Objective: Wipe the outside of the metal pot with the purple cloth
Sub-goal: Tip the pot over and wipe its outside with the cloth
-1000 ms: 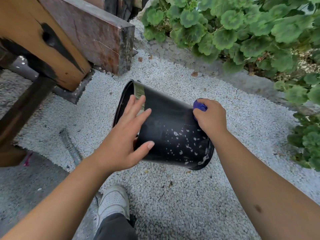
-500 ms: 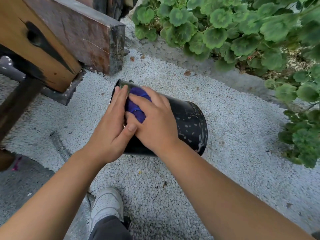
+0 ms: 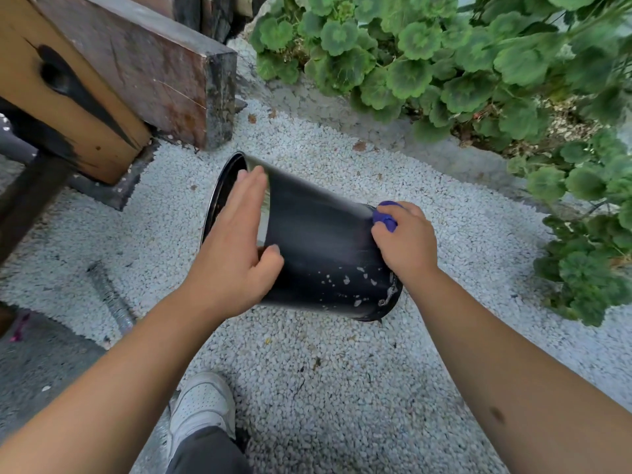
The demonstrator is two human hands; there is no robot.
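The dark metal pot (image 3: 321,244) lies on its side on white gravel, with its mouth to the upper left and its base to the lower right. White specks cover its lower side near the base. My left hand (image 3: 236,248) rests flat on the pot's side near the rim, fingers straight, thumb against the wall. My right hand (image 3: 405,241) grips the bunched purple cloth (image 3: 384,215) and presses it on the pot's upper side near the base. Most of the cloth is hidden inside the fist.
Heavy wooden beams (image 3: 143,73) overhang at the upper left. Green leafy plants (image 3: 478,63) line a concrete kerb along the top and right. A ribbed grey hose (image 3: 109,299) lies to the left. My white shoe (image 3: 201,408) stands on the gravel below the pot.
My right hand slid the cloth from the rim end back to the base end of the pot. The left hand stayed flat near the rim.
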